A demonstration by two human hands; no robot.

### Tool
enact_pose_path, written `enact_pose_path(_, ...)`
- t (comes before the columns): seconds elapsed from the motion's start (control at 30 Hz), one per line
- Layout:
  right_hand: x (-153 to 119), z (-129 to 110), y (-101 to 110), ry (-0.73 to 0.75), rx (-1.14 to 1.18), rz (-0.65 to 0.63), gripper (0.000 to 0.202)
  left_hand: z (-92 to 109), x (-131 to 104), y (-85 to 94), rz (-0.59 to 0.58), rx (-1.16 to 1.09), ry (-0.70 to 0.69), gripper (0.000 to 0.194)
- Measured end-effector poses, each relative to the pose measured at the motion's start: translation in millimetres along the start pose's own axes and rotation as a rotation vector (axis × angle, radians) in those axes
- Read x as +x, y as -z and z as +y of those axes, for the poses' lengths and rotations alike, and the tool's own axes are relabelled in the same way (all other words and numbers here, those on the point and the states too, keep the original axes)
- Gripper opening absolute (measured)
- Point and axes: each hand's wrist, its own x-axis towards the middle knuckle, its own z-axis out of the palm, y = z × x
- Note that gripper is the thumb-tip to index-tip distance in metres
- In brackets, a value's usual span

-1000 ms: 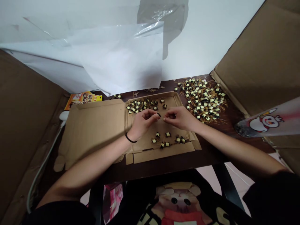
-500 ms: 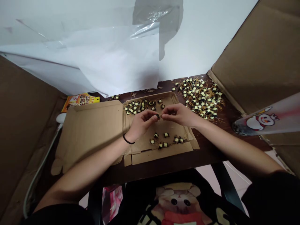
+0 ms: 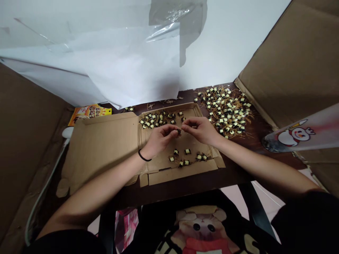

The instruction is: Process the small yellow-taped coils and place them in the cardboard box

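Note:
Between thumb and forefinger, my left hand [image 3: 160, 140] pinches a small transformer [image 3: 179, 131], a dark wire-wound coil, above an open cardboard box [image 3: 161, 146]. My right hand [image 3: 200, 129] is closed in a pinch just to the right of it; whether a thin wire lies between its fingertips is too small to tell. Several similar transformers [image 3: 188, 151] with yellow tape and copper-coloured leads lie in the near part of the box. A denser group of transformers [image 3: 153, 120] fills its far left corner.
A large heap of transformers [image 3: 229, 111] lies on the dark table right of the box. The box lid [image 3: 103, 148] is folded out left, near a yellow snack packet [image 3: 91, 112] and a white cable [image 3: 50, 190]. A plastic cup [image 3: 304, 132] stands at right; cardboard walls [image 3: 293, 60] flank the table.
My right fingertips have moved slightly up and away from the transformer, widening the gap between the hands. The transformer in my left hand is turned a little.

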Motion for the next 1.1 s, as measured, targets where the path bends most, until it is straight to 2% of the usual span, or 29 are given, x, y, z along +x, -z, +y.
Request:
enact_pose_path(0.23, 7, 10, 4, -0.07, 0.047, -0.008, 0.029, -2, 0, -0.5, 0.032, -0.077, -0.017, 0.03)
enact_pose_path(0.37, 7, 10, 5, -0.139, 0.11, 0.08, 0.034, 0, 0, -1.1, 0.059, -0.107, 0.001, 0.031)
enact_pose_path(0.5, 4, 1, 7, -0.07, 0.063, 0.163, 0.038, 1, 0, -1.5, 0.05, -0.109, -0.015, 0.03)
enact_pose_path(0.63, 1, -7, 10, -0.013, -0.002, 0.013, 0.041, 1, 0, -1.5, 0.051, -0.084, -0.032, 0.029)
enact_pose_path(0.73, -1, -8, 10, -0.022, -0.018, -0.081, 0.032, 1, 0, -0.7, 0.047, -0.064, -0.031, 0.029)
enact_pose_path(0.87, -2, -7, 8, 0.002, -0.001, -0.102, 0.021, 1, 0, 0.8, 0.015, -0.022, -0.025, 0.029)
enact_pose_path(1.1, -2, -7, 7, 0.109, -0.049, -0.106, 0.016, 0, 1, 0.1, 0.002, -0.061, -0.012, 0.03)
